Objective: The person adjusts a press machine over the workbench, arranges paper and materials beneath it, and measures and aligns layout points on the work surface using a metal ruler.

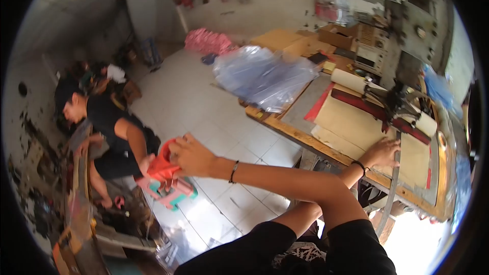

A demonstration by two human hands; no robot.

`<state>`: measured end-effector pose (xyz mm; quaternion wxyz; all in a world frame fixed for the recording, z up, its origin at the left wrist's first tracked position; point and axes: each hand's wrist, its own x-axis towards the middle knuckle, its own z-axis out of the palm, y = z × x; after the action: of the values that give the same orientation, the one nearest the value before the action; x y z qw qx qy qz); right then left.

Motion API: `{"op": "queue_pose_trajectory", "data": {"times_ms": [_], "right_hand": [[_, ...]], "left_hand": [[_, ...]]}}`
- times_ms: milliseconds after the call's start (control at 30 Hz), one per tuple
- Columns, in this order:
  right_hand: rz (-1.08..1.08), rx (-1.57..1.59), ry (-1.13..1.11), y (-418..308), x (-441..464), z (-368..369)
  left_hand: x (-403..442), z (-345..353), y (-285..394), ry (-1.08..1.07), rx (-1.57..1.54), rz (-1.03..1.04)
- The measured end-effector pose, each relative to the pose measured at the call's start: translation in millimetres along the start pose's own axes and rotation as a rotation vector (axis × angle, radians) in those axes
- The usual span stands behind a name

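My arms cross in front of me. At the left, my right hand (192,156) is closed on a bright red, curved item (164,164); its exact kind is unclear. A co-worker's hand (146,165) touches the other side of the same item. My left hand (381,153) reaches under the other arm to the table at the right. Its fingers are curled at a long grey metal bar (396,175), which slopes down past the table edge. Beneath that hand are cream sheets (351,130), in front of a machine with a white roller (348,80).
A person in black (114,122) sits at the left by a cluttered bench. A pink and green stool (175,196) stands below the red item. Clear plastic sheeting (265,74) covers the table's far corner. Cardboard boxes (336,35) and a pink heap (208,40) lie behind.
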<state>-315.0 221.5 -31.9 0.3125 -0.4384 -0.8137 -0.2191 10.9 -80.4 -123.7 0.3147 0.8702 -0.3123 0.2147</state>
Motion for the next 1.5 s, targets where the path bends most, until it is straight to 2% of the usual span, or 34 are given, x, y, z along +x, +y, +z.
{"op": "queue_pose_trajectory", "data": {"times_ms": [167, 267, 400, 500, 533, 567, 600, 667, 733, 767, 833, 867, 900, 933, 967, 1000, 1067, 1133, 1233, 1333, 1367, 1400, 1500], "right_hand": [[0.103, 0.028, -0.116, -4.5, -6.0, -2.2], [0.093, -0.032, 0.007, -6.4, 5.2, 3.8], [0.022, -0.222, 0.326, -0.9, 22.6, 3.2], [-0.040, -0.204, 0.185, 16.8, -15.4, -47.4], [-0.096, -0.099, 0.135, 28.5, -34.3, -66.5], [-0.040, -0.054, 0.095, 34.7, -59.6, -90.1], [0.013, -0.007, 0.054, 36.6, -87.7, -118.7], [0.147, 0.126, 0.129, 34.9, -149.5, -185.8], [0.373, 0.114, 0.119, 22.2, -212.8, -258.0], [0.505, 0.062, 0.098, 13.3, -245.4, -295.9], [0.678, -0.101, 0.112, -8.1, -294.2, -351.7], [0.692, -0.188, 0.188, -16.0, -319.5, -376.0], [0.710, -0.273, 0.263, -24.0, -344.8, -400.1], [0.714, -0.520, 0.235, -31.4, -362.6, -421.6], [0.744, -0.665, 0.260, -32.4, -386.6, -436.6], [0.739, -0.788, 0.253, -31.8, -404.0, -454.1], [0.817, -0.886, 0.385, -27.5, -416.9, -483.1], [0.748, -0.952, 0.534, -11.1, -434.0, -503.1], [0.785, -1.186, 0.609, 11.3, -478.0, -508.7], [0.913, -1.136, 0.461, 15.8, -501.2, -485.9], [0.790, -1.136, 0.403, 14.2, -504.3, -482.9], [0.799, -1.093, 0.356, 12.5, -509.2, -478.0], [0.986, -0.957, 0.199, 20.6, -510.8, -471.0]], "left_hand": [[3.6, 8.7, 4.9, -0.039, 0.001, -0.019], [3.3, 8.9, 8.0, -0.058, 0.012, -0.036], [3.1, 9.3, 14.6, -0.076, 0.006, -0.041], [6.4, 18.5, 18.4, -0.117, -0.011, -0.010], [4.9, 17.6, 22.8, -0.144, -0.012, 0.009], [7.2, 7.4, 28.7, -0.260, 0.037, -0.009], [8.4, 13.5, 21.1, -0.253, 0.034, 0.024], [8.5, 17.4, 14.1, -0.269, 0.034, 0.049], [9.4, 17.7, 8.2, -0.293, 0.051, 0.090], [8.9, 15.1, 11.1, -0.284, 0.054, 0.104], [6.3, 17.8, -13.6, -0.269, 0.091, 0.332], [9.0, 20.2, -23.2, -0.262, 0.110, 0.442], [14.5, 22.7, -20.9, -0.282, 0.097, 0.431], [20.9, 21.5, -12.5, -0.304, 0.085, 0.419], [28.5, 5.6, 6.8, -0.422, 0.106, 0.280], [29.1, 8.2, 4.3, -0.352, 0.119, 0.355], [35.3, 5.6, 4.1, -0.401, 0.145, 0.383], [38.1, 5.6, 5.4, -0.418, 0.099, 0.367], [39.5, 6.3, 5.9, -0.418, -0.061, 0.309], [41.2, 9.1, 3.6, -0.436, -0.054, 0.305], [40.9, 10.2, 2.2, -0.423, -0.061, 0.316], [37.6, 9.2, 2.7, -0.434, -0.059, 0.303], [41.4, 8.7, 2.1, -0.417, -0.058, 0.308]]}}
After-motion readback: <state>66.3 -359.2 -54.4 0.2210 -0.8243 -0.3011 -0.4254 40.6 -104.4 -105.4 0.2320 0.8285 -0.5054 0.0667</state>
